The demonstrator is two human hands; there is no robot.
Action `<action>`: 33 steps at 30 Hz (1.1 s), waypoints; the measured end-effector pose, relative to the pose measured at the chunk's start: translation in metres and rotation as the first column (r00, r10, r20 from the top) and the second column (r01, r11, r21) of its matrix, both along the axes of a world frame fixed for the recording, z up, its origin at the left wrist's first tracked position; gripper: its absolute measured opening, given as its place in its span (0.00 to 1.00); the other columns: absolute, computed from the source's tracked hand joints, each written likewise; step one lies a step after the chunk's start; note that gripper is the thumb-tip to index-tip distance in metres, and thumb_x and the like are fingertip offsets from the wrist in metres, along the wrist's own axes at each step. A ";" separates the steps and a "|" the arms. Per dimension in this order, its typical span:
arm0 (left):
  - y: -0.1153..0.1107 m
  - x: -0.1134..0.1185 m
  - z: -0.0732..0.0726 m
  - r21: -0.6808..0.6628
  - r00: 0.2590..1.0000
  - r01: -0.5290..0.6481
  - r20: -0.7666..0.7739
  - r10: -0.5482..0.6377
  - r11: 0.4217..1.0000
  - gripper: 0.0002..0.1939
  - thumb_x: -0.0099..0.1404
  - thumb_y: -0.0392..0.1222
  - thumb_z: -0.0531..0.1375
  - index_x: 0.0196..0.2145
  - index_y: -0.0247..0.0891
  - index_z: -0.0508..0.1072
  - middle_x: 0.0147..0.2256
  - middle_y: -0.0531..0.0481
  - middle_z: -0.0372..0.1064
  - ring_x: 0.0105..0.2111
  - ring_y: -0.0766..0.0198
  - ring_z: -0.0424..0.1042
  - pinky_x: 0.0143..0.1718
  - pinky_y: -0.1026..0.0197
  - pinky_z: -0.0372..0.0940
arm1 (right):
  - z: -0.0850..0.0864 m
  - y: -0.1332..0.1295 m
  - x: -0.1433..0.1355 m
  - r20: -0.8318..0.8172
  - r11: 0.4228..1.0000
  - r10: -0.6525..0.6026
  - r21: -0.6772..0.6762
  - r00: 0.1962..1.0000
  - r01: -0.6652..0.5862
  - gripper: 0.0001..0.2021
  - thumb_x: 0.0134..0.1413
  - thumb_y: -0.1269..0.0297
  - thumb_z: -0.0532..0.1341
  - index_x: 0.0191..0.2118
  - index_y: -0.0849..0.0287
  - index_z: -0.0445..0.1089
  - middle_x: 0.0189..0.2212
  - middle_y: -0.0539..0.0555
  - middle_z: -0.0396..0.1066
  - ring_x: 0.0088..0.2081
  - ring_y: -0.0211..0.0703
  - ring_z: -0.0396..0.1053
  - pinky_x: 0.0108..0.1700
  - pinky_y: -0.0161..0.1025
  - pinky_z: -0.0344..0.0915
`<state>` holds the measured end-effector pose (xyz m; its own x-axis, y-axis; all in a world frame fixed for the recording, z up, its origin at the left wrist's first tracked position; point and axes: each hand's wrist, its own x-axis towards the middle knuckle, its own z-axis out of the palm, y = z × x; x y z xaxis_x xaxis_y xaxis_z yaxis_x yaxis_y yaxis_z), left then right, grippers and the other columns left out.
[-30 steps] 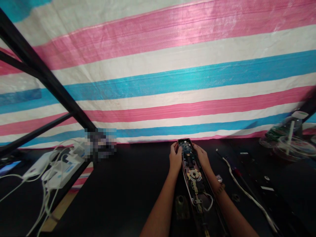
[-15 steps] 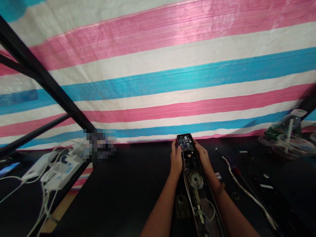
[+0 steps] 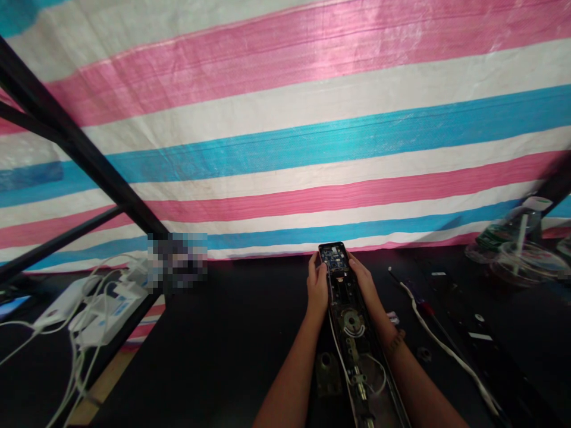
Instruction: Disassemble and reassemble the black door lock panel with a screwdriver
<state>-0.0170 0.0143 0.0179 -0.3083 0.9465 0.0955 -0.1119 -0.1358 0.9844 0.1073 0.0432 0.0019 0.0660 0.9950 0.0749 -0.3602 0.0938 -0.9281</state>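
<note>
A long, narrow black housing (image 3: pixel 342 291) lies lengthwise in front of me with its inside exposed. At its far end sits a blue circuit board (image 3: pixel 334 258), and further down are a round metal part (image 3: pixel 352 321) and a thin white wire (image 3: pixel 382 374). My left hand (image 3: pixel 317 288) grips the left edge near the far end, fingers wrapped round the side. On the right edge, my right hand (image 3: pixel 362 278) holds the same end. The fingertips are partly hidden behind the housing. A dark bracket-like piece (image 3: pixel 328 373) lies left of the housing, below my left forearm.
Right of my arm lie a white cable (image 3: pixel 439 342), a screwdriver with a red and blue handle (image 3: pixel 423 304) and a long black panel (image 3: pixel 486 351). Clear plastic containers (image 3: pixel 526 261) stand far right. A white power strip (image 3: pixel 113 312) with cables is at left.
The view has shifted very slightly. Both hands keep their hold on the far end of the housing.
</note>
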 end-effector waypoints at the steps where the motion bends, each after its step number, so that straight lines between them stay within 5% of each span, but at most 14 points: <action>1: 0.002 0.000 -0.002 -0.008 1.000 -0.018 -0.003 0.018 1.000 0.22 0.70 0.45 0.54 0.60 0.39 0.65 0.49 0.43 0.77 0.51 0.55 0.75 0.55 0.54 0.66 | 0.000 0.000 0.000 0.023 1.000 -0.015 -0.012 1.000 0.015 0.29 0.49 0.45 0.67 0.52 0.60 0.77 0.52 0.60 0.76 0.54 0.57 0.72 0.58 0.50 0.66; 7: 0.012 -0.005 -0.015 0.001 0.997 -0.069 -0.031 0.069 0.998 0.20 0.66 0.40 0.58 0.56 0.40 0.68 0.57 0.40 0.70 0.59 0.55 0.69 0.61 0.52 0.62 | -0.004 0.001 0.001 0.121 0.993 -0.108 -0.030 0.987 0.112 0.25 0.46 0.48 0.68 0.46 0.61 0.79 0.45 0.61 0.79 0.46 0.55 0.76 0.50 0.49 0.71; 15: 0.018 -0.012 -0.025 -0.002 0.988 -0.079 -0.136 0.078 0.997 0.18 0.62 0.35 0.58 0.50 0.37 0.74 0.53 0.41 0.74 0.56 0.54 0.71 0.63 0.49 0.59 | -0.003 -0.001 0.001 0.214 0.992 -0.120 -0.007 0.970 0.124 0.20 0.45 0.51 0.68 0.38 0.62 0.81 0.37 0.60 0.81 0.40 0.55 0.77 0.45 0.49 0.72; 33: 0.013 -0.012 -0.018 0.018 0.981 -0.108 -0.159 0.110 0.994 0.14 0.63 0.37 0.60 0.48 0.39 0.73 0.50 0.43 0.76 0.52 0.56 0.74 0.58 0.52 0.64 | -0.007 0.002 0.003 0.237 0.990 -0.139 0.002 0.962 0.143 0.21 0.46 0.48 0.67 0.37 0.62 0.81 0.36 0.60 0.81 0.39 0.55 0.76 0.45 0.48 0.71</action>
<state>-0.0287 0.0274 0.0002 -0.3898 0.9068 0.1604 0.0622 -0.1479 0.9870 0.1098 0.0451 -0.0052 0.1877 0.9781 0.0900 -0.1149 0.1129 -0.9869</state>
